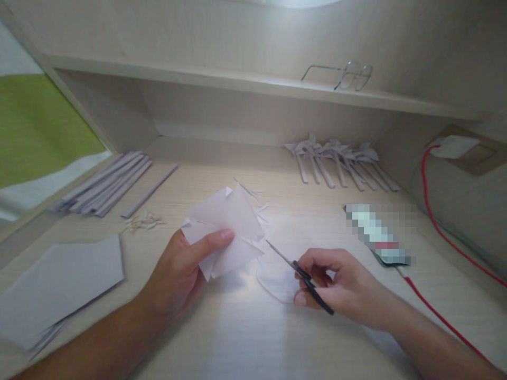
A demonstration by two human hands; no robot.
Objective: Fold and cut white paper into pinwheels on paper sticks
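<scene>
My left hand (pixel 184 264) is closed on a white folded paper piece (pixel 232 221), thumb across its front, holding it just above the desk. My right hand (pixel 336 282) grips small black-handled scissors (pixel 301 274). Their thin blades point up-left, and the tip lies just short of the paper's lower right edge. A pale rounded paper cutout (pixel 275 282) lies on the desk below the scissors. Thin paper slivers (pixel 257 203) are scattered behind the folded piece.
Rolled paper sticks (pixel 105 184) lie at the left, finished paper pinwheels (pixel 336 158) at the back right. A paper stack (pixel 59 279) sits front left. A blurred tube (pixel 378 235), a red cable (pixel 443 232) and eyeglasses (pixel 348 76) on the shelf are to the right.
</scene>
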